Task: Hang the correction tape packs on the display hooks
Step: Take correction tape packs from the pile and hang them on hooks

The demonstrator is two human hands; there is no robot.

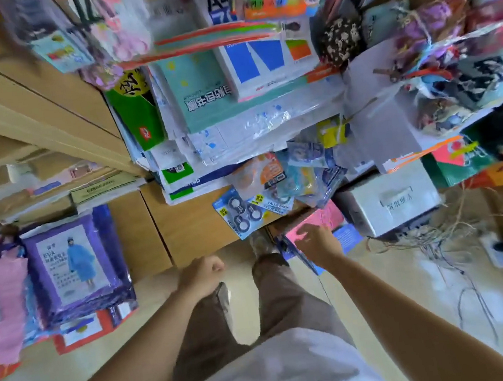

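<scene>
Several correction tape packs lie in a loose pile on a low wooden surface. A blue pack with four round tapes point(243, 212) is nearest, and lighter blue packs point(303, 180) lie behind it. My right hand point(316, 242) reaches down over a pink box point(327, 217) just below the pile, its fingers spread and touching the box's edge. With curled fingers, my left hand point(202, 275) hangs above my left thigh and holds nothing I can see. No display hook is plainly visible near the hands.
Stacks of paper reams and notebooks point(200, 101) rise behind the pile. A white carton point(395, 200) stands to the right, with tangled string and cables point(442, 242) on the floor. Purple raincoat packs point(74, 264) hang at the left. Wooden shelving point(24, 102) fills the upper left.
</scene>
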